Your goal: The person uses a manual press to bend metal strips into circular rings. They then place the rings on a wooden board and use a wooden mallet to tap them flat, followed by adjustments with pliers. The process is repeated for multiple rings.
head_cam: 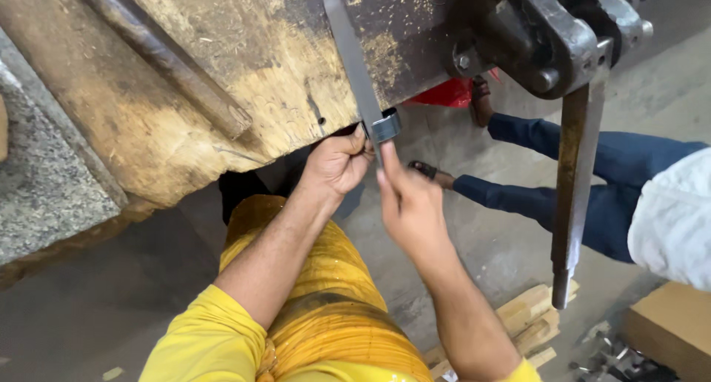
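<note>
A long flat grey metal strip (pixel 348 52) rises over the worn wooden bench top (pixel 185 93). Near its lower end a small bent metal band (pixel 386 126) wraps around it. My left hand (pixel 337 163) grips the strip's lower end at the bench edge, just left of the band. My right hand (pixel 404 197) is right below the band, thumb and fingers pinching the strip under it. Both arms come out of yellow sleeves.
A heavy iron vise (pixel 541 38) sits at the bench's right end, its long rusty handle bar (pixel 574 197) hanging down. Another person's legs in blue trousers (pixel 592 175) stretch across the floor at right. Wood blocks (pixel 529 319) and a cardboard box (pixel 670 326) lie lower right.
</note>
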